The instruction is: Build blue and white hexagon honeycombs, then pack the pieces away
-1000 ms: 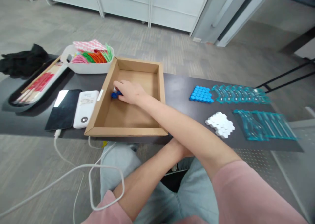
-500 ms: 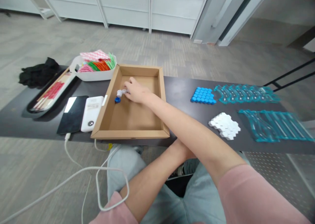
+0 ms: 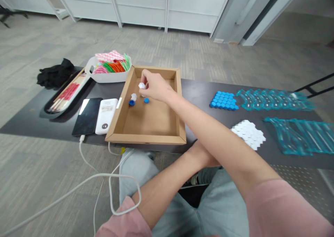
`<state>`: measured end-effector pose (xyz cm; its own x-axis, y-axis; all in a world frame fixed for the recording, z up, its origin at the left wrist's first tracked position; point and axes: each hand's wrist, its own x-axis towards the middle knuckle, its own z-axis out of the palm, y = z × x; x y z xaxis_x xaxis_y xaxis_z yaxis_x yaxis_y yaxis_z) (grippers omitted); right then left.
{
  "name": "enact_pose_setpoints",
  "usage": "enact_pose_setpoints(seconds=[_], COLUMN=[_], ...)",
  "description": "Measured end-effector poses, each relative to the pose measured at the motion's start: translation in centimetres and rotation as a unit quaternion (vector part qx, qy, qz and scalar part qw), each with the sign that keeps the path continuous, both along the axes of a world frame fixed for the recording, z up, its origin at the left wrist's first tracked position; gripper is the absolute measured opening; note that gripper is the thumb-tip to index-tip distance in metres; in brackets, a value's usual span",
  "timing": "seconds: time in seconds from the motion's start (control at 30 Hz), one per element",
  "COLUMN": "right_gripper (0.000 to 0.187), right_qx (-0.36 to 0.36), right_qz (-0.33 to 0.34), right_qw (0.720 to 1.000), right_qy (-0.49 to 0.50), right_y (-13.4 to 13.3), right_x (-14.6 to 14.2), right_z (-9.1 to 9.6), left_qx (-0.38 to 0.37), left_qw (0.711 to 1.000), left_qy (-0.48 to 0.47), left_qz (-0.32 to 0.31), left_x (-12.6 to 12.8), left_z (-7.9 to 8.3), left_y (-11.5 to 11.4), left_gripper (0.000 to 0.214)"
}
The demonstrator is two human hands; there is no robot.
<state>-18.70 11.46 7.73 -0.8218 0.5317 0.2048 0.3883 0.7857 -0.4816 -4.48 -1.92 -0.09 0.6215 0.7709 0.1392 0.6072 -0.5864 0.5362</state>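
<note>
My right hand is over the far left part of an open cardboard box, pinching a small white hexagonal block between thumb and fingers. Just below it, a loose blue block lies on the box floor. Closer to the left wall, a white block sits against a dark blue one. My right forearm crosses over my left hand, which is at the table's front edge; its fingers are hidden.
Right of the box are grouped blue hexagonal blocks, grouped white ones and two teal inflated plastic strips. To the left stand a white power bank, a phone, a black tray and a white basket. Cables hang in front.
My right hand has risen slightly and moved away from the white and blue pair, with a white block in its fingertips. A loose blue block now shows below it. The view has shifted a little.
</note>
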Motion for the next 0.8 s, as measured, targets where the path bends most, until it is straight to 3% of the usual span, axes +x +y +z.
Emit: enact_pose_setpoints(seconds=[0.13,0.27,0.37,0.47,0.6,0.8], right_gripper=[0.024,0.029,0.02,0.014,0.021,0.03], right_qx=[-0.016,-0.005,0.01,0.016,-0.001,0.05], right_qz=[0.013,-0.067,-0.16,-0.181,-0.183,-0.159], right_qw=[0.999,0.997,0.987,0.983,0.977,0.958], right_qy=[0.049,0.044,0.012,-0.033,-0.11,-0.234], right_y=[-0.5,-2.3,-4.2,-6.1,-8.4,-10.1], right_x=[7.5,19.1,27.7,33.8,36.4,33.9], right_z=[3.6,5.7,5.1,2.7,-0.6,-1.8], left_qx=[-0.036,-0.024,-0.001,0.005,0.008,-0.028], left_qw=[0.999,0.999,0.998,0.993,0.98,0.962], left_qy=[-0.031,-0.015,-0.014,-0.009,-0.045,-0.144], left_qz=[0.024,0.035,0.058,0.114,0.195,0.231], left_x=[-0.5,-0.9,-0.9,-0.9,-1.0,-1.7], left_z=[1.5,1.5,1.0,0.4,-0.4,-1.3], left_y=[-0.5,-0.9,-0.8,-0.6,-0.2,0.0], left_gripper=[0.041,0.022,0.021,0.02,0.018,0.02])
